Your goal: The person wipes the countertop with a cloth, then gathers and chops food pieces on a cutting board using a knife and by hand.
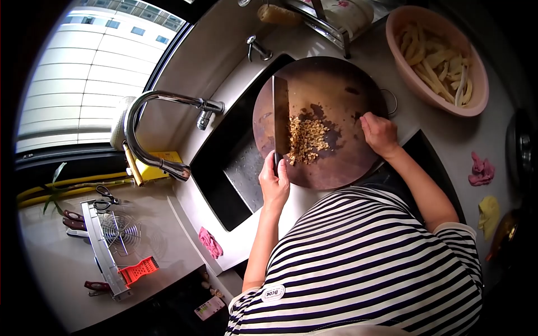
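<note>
My left hand (274, 183) is closed around the dark handle of a cleaver (281, 115), whose broad blade stretches away from me across the left part of a round wooden cutting board (330, 78). Against the blade's right side lies a pile of finely chopped tan-brown bits (305, 139); their kind I cannot make out. My right hand (380, 134) has its fingers curled on the board's right edge, gripping it. Dark wet patches surround the pile.
Beneath the board's left side is a dark sink (242, 178), with a chrome faucet (151, 101) beside it. A pink basin (476, 101) of pale strips stands at upper right. Scissors (105, 197), a knife rack (106, 252) and an orange grater (139, 271) are at left.
</note>
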Available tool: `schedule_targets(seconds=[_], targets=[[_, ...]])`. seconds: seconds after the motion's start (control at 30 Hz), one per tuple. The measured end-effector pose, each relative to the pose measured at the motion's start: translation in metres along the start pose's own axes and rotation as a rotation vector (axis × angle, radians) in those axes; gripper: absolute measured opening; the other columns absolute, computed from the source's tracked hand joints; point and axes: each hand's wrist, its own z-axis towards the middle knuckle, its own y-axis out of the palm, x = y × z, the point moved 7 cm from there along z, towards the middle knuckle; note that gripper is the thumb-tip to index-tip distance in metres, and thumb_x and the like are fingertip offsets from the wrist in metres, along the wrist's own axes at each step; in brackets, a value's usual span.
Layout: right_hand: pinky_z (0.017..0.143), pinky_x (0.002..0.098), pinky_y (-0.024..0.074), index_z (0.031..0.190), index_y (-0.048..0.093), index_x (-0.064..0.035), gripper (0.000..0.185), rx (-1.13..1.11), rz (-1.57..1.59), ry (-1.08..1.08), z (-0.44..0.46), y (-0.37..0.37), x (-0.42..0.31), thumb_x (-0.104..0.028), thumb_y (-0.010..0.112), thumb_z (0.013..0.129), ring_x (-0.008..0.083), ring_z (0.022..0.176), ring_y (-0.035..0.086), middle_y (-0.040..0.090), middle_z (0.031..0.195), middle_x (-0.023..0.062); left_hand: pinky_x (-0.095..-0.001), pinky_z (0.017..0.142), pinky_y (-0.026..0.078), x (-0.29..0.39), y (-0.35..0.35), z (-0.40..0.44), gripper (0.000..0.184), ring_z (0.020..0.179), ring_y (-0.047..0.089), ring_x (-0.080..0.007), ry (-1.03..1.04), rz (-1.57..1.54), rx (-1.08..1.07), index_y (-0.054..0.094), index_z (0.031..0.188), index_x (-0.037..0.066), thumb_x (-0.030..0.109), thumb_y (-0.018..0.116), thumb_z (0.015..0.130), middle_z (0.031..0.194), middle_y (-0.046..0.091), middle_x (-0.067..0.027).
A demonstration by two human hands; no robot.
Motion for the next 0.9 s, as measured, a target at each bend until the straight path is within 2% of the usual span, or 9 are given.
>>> schedule_targets(seconds=[0.13, 0.23, 0.33, 0.43, 0.67, 0.7, 0.83, 0.9], targets=[[0.049, 0.0375, 0.0462, 0.076, 0.053, -0.0090, 0.013, 0.005, 0.022, 0.007, 0.000, 0.000, 0.001, -0.016, 0.058, 0.085, 0.0266, 0.058, 0.060, 0.060, 0.066, 0.0065, -0.0249, 0.064, 0.046, -0.004, 0.007, 0.000, 0.022, 0.067, 0.054, -0.0109, -0.074, 0.073, -0.082, 0.057, 0.111, 0.002, 0.009, 0.056, 0.091, 0.078, 0.061, -0.0054], [0.049, 0.0372, 0.0465, 0.076, 0.053, -0.0090, 0.012, 0.006, 0.018, 0.003, 0.001, -0.002, -0.001, -0.015, 0.059, 0.085, 0.0264, 0.058, 0.060, 0.060, 0.066, 0.0067, -0.0236, 0.063, 0.045, 0.010, 0.002, 0.001, 0.023, 0.066, 0.054, -0.0096, 0.007, -0.002, -0.011, 0.057, 0.112, 0.000, 0.008, 0.055, 0.091, 0.078, 0.061, -0.0043], [0.050, 0.0371, 0.0467, 0.076, 0.053, -0.0092, 0.012, -0.001, 0.009, 0.001, 0.001, -0.001, -0.001, -0.015, 0.059, 0.085, 0.0265, 0.057, 0.060, 0.060, 0.066, 0.0069, -0.0245, 0.063, 0.046, 0.014, 0.003, 0.003, 0.023, 0.066, 0.054, -0.0104, -0.047, -0.072, -0.016, 0.057, 0.113, 0.000, 0.008, 0.055, 0.091, 0.076, 0.059, -0.0043], [0.050, 0.0372, 0.0468, 0.074, 0.053, -0.0091, 0.013, -0.021, -0.009, 0.012, 0.001, -0.001, -0.001, -0.016, 0.059, 0.084, 0.0266, 0.058, 0.060, 0.060, 0.065, 0.0069, -0.0251, 0.062, 0.045, -0.006, 0.015, 0.005, 0.023, 0.065, 0.052, -0.0116, -0.052, 0.022, -0.072, 0.057, 0.112, 0.001, 0.008, 0.056, 0.091, 0.075, 0.058, -0.0054], [0.049, 0.0381, 0.0468, 0.073, 0.053, -0.0088, 0.015, 0.009, 0.002, 0.016, 0.003, -0.003, -0.002, -0.016, 0.060, 0.084, 0.0272, 0.058, 0.060, 0.060, 0.065, 0.0070, -0.0269, 0.065, 0.046, 0.025, 0.008, 0.004, 0.022, 0.069, 0.056, -0.0136, 0.031, -0.003, -0.037, 0.058, 0.111, 0.000, 0.007, 0.056, 0.090, 0.079, 0.061, -0.0078], [0.049, 0.0381, 0.0469, 0.073, 0.053, -0.0088, 0.014, 0.005, 0.000, 0.019, 0.003, -0.002, -0.001, -0.016, 0.060, 0.084, 0.0273, 0.058, 0.060, 0.060, 0.065, 0.0071, -0.0278, 0.066, 0.047, 0.025, 0.011, 0.002, 0.023, 0.070, 0.057, -0.0148, -0.005, 0.034, -0.059, 0.058, 0.111, 0.000, 0.007, 0.056, 0.089, 0.080, 0.061, -0.0091], [0.049, 0.0381, 0.0470, 0.074, 0.053, -0.0088, 0.014, -0.024, -0.010, 0.026, 0.002, -0.002, -0.001, -0.016, 0.060, 0.084, 0.0275, 0.058, 0.060, 0.060, 0.065, 0.0073, -0.0285, 0.067, 0.047, -0.007, 0.022, -0.001, 0.025, 0.070, 0.058, -0.0178, -0.060, 0.018, -0.081, 0.057, 0.112, 0.000, 0.007, 0.058, 0.088, 0.080, 0.062, -0.0120], [0.049, 0.0381, 0.0470, 0.074, 0.053, -0.0088, 0.014, -0.007, -0.009, 0.014, 0.001, -0.001, -0.001, -0.016, 0.060, 0.083, 0.0275, 0.058, 0.060, 0.060, 0.065, 0.0073, -0.0230, 0.057, 0.043, 0.014, 0.014, 0.001, 0.025, 0.062, 0.051, -0.0090, 0.078, 0.088, -0.062, 0.057, 0.115, 0.000, 0.009, 0.057, 0.091, 0.074, 0.057, -0.0027]])
